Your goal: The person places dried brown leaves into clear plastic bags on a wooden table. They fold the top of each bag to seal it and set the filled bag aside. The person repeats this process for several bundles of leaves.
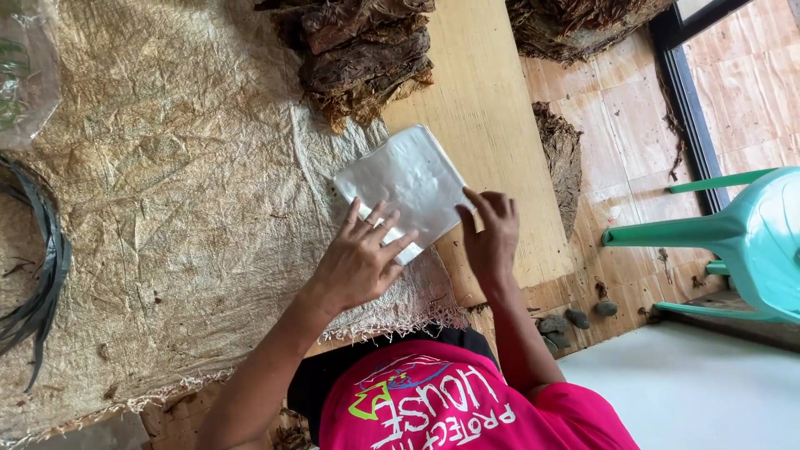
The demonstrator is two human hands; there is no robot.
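Head view, looking down: a flat, pale silvery-white square packet [406, 185] lies at the edge of a tan woven sackcloth [167, 208] spread over a light wooden board [487, 108]. The left hand [360, 260] rests flat with fingers spread on the packet's near corner. The right hand [492, 233], fingers curled, touches its right edge. A pile of dark brown dried leaves [358, 50] sits just beyond.

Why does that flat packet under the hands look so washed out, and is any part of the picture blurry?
Head view: the silvery plastic packet catches soft daylight and glares pale, hiding what is inside. The left hand and right hand are sharp, with only faint shadows on the burlap cloth. The dried leaf stack stays dark but in focus. The green plastic chair at the edge looks stretched by the wide lens.
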